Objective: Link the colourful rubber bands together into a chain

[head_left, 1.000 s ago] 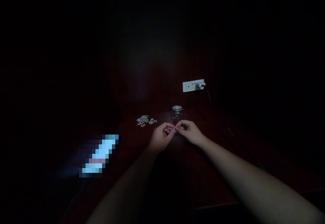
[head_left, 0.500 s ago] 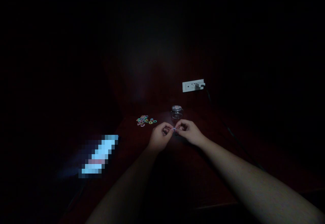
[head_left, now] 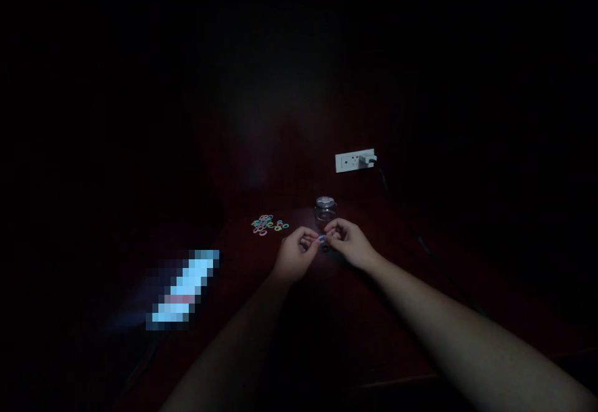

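Note:
Between my two hands, over the dark red table, is a small pale bluish band [head_left: 322,238]. My left hand [head_left: 299,251] pinches its left side between thumb and fingertips. The right side is gripped by the thumb and index finger of my right hand [head_left: 348,244]. A small dark ring [head_left: 326,249] lies on the table just under the fingertips. Right behind my hands stands a clear lidded jar [head_left: 326,209]. A loose pile of colourful bands [head_left: 264,224] lies to the left of the jar, beyond my left hand.
A glowing, pixelated screen [head_left: 184,290] is at the left edge of the table [head_left: 374,331]. On the wall behind, a white socket panel [head_left: 355,160] holds a plug, with a dark cable running down the right side. The surroundings are very dark.
My fingertips have moved slightly apart, and more of the pale band shows between them. The view has shifted very slightly.

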A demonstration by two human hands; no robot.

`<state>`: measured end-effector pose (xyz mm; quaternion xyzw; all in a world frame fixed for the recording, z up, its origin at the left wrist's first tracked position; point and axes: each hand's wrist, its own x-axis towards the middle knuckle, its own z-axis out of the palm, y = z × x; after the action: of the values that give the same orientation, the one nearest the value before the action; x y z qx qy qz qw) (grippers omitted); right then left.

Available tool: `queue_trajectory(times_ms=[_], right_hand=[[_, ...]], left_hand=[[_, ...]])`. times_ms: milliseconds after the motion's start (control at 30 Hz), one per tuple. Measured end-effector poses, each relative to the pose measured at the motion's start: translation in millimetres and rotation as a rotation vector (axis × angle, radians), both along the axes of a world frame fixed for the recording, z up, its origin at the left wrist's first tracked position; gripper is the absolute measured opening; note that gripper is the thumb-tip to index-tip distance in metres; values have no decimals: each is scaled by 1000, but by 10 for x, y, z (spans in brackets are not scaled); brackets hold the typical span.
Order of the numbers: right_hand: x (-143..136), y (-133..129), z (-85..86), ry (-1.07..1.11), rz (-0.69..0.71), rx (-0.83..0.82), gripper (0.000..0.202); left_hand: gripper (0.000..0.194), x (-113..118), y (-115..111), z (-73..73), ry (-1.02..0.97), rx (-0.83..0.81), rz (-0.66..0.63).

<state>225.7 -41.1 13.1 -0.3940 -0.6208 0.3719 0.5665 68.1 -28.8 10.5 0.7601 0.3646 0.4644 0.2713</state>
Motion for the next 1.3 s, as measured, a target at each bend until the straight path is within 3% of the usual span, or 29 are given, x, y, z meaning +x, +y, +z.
queue_trajectory(times_ms=[467,933,1300], right_hand=[[-12,1,-7,24,92,-59,27],[21,23,-36,-104,10,-45,18],[13,6,-21,-62,39,-72,17]], left_hand=[[21,5,25,-38,6,-62,-53],[18,10,-3,-20,-4,-38,-55],[18,7,9,-34,-5,-31,-52]])
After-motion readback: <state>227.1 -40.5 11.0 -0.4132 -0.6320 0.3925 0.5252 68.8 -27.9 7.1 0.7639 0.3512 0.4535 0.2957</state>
